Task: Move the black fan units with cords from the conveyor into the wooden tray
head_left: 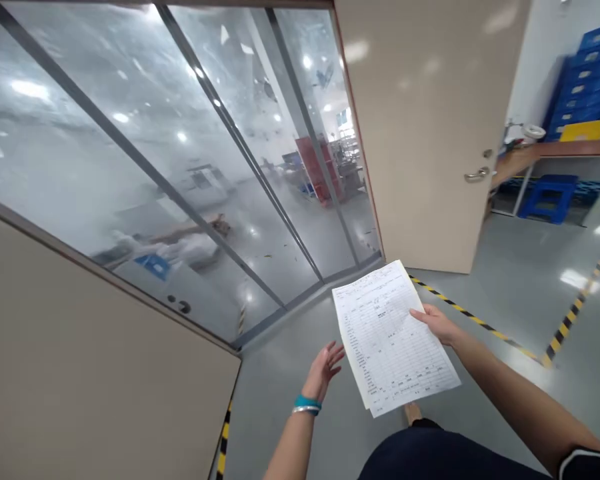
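A few sheets of printed paper [393,340], covered in rows of a form or table, are held out in front of my body. My right hand [436,323] grips them at the right edge, thumb on top and the other fingers hidden underneath. Just left of the sheets, my left hand [325,365] is raised with its fingers apart and holds nothing. A teal band and a silvery bracelet [307,403] circle the left wrist. The print is too small to read.
Ahead hangs a clear plastic strip curtain [220,167] in a doorway, with a workshop blurred behind it. A beige door [425,133] stands to its right. Yellow-black tape [570,320] marks the floor. Blue crates [587,87] and a blue stool [550,199] are at far right.
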The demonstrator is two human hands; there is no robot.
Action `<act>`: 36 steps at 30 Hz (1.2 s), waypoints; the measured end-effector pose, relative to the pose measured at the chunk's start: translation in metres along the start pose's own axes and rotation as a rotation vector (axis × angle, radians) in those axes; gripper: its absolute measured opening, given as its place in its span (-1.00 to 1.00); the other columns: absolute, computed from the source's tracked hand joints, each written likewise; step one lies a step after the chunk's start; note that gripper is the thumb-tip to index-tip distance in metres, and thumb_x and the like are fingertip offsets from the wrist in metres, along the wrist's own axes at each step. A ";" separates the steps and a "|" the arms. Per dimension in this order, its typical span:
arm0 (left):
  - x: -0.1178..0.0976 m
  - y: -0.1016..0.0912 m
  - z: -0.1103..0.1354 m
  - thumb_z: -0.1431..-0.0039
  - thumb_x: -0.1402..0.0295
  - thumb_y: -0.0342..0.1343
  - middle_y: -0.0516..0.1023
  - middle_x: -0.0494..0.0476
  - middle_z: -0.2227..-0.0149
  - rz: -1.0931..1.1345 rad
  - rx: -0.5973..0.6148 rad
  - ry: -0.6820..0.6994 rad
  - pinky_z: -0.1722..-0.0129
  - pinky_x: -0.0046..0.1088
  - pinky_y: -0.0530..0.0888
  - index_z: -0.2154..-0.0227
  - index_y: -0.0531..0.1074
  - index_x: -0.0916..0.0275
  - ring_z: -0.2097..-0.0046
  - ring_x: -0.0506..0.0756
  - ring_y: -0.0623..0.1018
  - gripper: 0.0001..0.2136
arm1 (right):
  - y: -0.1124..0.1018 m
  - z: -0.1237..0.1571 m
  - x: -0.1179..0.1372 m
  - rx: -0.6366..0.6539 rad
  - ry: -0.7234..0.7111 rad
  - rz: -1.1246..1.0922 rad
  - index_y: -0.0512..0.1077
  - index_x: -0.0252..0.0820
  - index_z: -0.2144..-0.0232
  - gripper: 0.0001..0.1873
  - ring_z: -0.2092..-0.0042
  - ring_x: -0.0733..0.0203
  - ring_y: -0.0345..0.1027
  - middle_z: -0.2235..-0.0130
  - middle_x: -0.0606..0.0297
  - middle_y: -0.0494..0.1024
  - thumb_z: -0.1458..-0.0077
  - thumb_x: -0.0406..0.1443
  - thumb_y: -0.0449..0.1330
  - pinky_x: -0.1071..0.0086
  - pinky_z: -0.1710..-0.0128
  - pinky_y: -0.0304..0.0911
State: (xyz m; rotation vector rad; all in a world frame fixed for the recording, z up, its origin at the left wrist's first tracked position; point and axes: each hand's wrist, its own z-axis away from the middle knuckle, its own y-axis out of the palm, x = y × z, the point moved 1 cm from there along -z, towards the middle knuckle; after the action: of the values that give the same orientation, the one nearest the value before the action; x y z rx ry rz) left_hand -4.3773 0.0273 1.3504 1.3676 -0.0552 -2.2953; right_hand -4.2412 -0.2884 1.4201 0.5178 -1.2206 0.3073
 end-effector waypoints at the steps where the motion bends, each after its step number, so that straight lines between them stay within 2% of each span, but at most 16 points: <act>1: -0.028 0.011 -0.037 0.21 -0.21 0.23 0.47 0.39 -0.07 0.066 0.032 0.034 -0.04 -0.10 0.41 0.04 0.42 0.28 -0.13 0.35 0.43 -0.24 | 0.003 -0.048 0.002 0.048 0.024 -0.037 0.52 -0.28 0.21 -0.42 0.22 0.00 0.51 0.21 0.07 0.61 0.08 0.10 0.31 0.13 0.17 0.40; 3: -0.075 0.025 -0.099 0.33 -0.13 0.36 0.55 0.38 0.03 0.179 0.013 0.077 -0.02 -0.13 0.44 0.15 0.49 0.33 -0.06 0.35 0.49 -0.28 | 0.011 -0.139 0.009 0.128 0.079 -0.055 0.52 -0.28 0.21 -0.43 0.22 0.01 0.50 0.22 0.09 0.61 0.09 0.08 0.33 0.15 0.17 0.39; 4: -0.095 0.027 -0.126 0.38 -0.05 0.42 0.57 0.37 0.09 0.220 -0.044 0.087 -0.03 -0.16 0.45 0.21 0.52 0.34 -0.02 0.34 0.52 -0.32 | 0.017 -0.183 0.014 0.164 0.104 -0.031 0.52 -0.29 0.21 -0.41 0.22 0.01 0.50 0.24 0.10 0.61 0.08 0.09 0.32 0.16 0.18 0.39; 6: -0.128 0.017 -0.175 0.45 0.10 0.49 0.61 0.33 0.15 0.267 -0.206 0.110 -0.03 -0.19 0.47 0.28 0.54 0.35 0.07 0.29 0.57 -0.40 | 0.029 -0.267 0.024 0.250 0.146 0.033 0.52 -0.30 0.18 -0.38 0.20 -0.01 0.50 0.25 0.10 0.61 0.06 0.11 0.29 0.14 0.15 0.38; 9: -0.171 -0.025 -0.248 0.42 0.14 0.49 0.61 0.32 0.16 0.214 -0.368 0.156 0.01 -0.23 0.49 0.32 0.57 0.35 0.13 0.25 0.60 -0.46 | 0.045 -0.397 0.036 0.367 0.147 0.185 0.51 -0.27 0.11 -0.39 0.07 -0.05 0.46 0.14 0.09 0.59 -0.03 0.12 0.21 0.10 0.03 0.35; 13: -0.237 -0.097 -0.361 0.21 0.08 0.41 0.62 0.31 0.21 0.002 -0.335 0.217 0.16 -0.27 0.54 0.32 0.60 0.36 0.20 0.24 0.61 -0.54 | 0.066 -0.591 0.043 0.356 0.022 0.498 0.48 -0.25 0.06 -0.46 -0.07 -0.06 0.37 -0.01 0.09 0.52 -0.13 0.05 0.13 0.08 -0.12 0.24; 16: -0.303 -0.131 -0.453 0.17 0.03 0.37 0.63 0.30 0.26 -0.121 -0.329 0.213 0.26 -0.30 0.54 0.34 0.61 0.36 0.26 0.25 0.61 -0.54 | 0.082 -0.739 0.058 0.338 0.013 0.595 0.45 -0.26 0.01 -0.51 -0.13 -0.10 0.32 -0.08 0.04 0.47 -0.14 -0.05 0.16 0.06 -0.16 0.20; 19: -0.383 -0.133 -0.540 0.20 0.02 0.38 0.63 0.28 0.27 -0.205 -0.345 0.225 0.25 -0.32 0.54 0.36 0.61 0.36 0.25 0.25 0.60 -0.53 | 0.090 -0.877 0.090 0.310 0.052 0.633 0.48 -0.26 0.05 -0.58 -0.15 -0.18 0.27 -0.08 0.02 0.47 -0.09 -0.15 0.24 -0.02 -0.20 0.12; 22: -0.462 -0.117 -0.621 0.16 0.05 0.37 0.63 0.26 0.27 -0.230 -0.292 0.224 0.25 -0.31 0.54 0.33 0.61 0.35 0.26 0.24 0.60 -0.56 | 0.093 -1.006 0.126 0.349 0.060 0.662 0.51 -0.30 0.09 -0.65 -0.16 -0.21 0.25 -0.09 0.00 0.46 -0.07 -0.24 0.26 -0.03 -0.22 0.09; 24: -0.503 -0.110 -0.678 0.09 0.09 0.34 0.63 0.26 0.25 -0.253 -0.261 0.239 0.22 -0.30 0.53 0.30 0.61 0.34 0.24 0.24 0.60 -0.60 | 0.100 -1.089 0.139 0.421 0.034 0.661 0.52 -0.29 0.12 -0.70 -0.13 -0.18 0.29 -0.06 0.03 0.49 -0.06 -0.32 0.25 0.01 -0.20 0.12; 26: -0.534 -0.110 -0.739 0.04 0.13 0.32 0.62 0.27 0.21 -0.276 -0.258 0.283 0.16 -0.29 0.53 0.27 0.61 0.33 0.19 0.25 0.59 -0.64 | 0.113 -1.170 0.142 0.522 -0.017 0.644 0.53 -0.28 0.13 -0.70 -0.06 -0.09 0.36 0.01 0.10 0.54 -0.03 -0.39 0.23 0.09 -0.16 0.19; 30: -0.584 -0.127 -0.874 0.00 0.14 0.29 0.61 0.28 0.15 -0.255 -0.315 0.355 0.01 -0.26 0.48 0.24 0.61 0.33 0.10 0.26 0.58 -0.64 | 0.130 -1.322 0.142 0.691 -0.127 0.602 0.46 -0.29 0.03 -0.58 0.01 0.07 0.42 0.04 0.15 0.56 0.00 -0.46 0.20 0.19 -0.10 0.27; 33: -0.628 -0.139 -0.974 0.01 0.13 0.30 0.61 0.26 0.13 -0.137 -0.377 0.360 -0.04 -0.26 0.45 0.22 0.60 0.31 0.06 0.25 0.56 -0.63 | 0.114 -1.438 0.165 0.702 -0.169 0.597 0.27 -0.34 -0.17 -0.36 -0.13 0.02 0.31 -0.11 0.03 0.44 0.01 -0.42 0.24 0.14 -0.19 0.17; 36: -0.673 -0.149 -1.071 0.11 0.12 0.36 0.62 0.25 0.16 0.043 -0.429 0.368 -0.03 -0.22 0.46 0.27 0.60 0.30 0.07 0.27 0.57 -0.61 | 0.082 -1.554 0.211 0.537 -0.236 0.601 0.02 -0.32 -0.31 -0.18 -0.27 -0.04 0.10 -0.27 -0.07 0.20 -0.05 -0.34 0.24 0.04 -0.28 0.01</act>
State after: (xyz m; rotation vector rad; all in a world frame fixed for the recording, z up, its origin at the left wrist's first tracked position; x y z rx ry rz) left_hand -3.2646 0.6469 1.3251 1.5020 0.4903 -1.8421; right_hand -2.9559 0.5984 1.2503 0.6484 -1.5136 1.1313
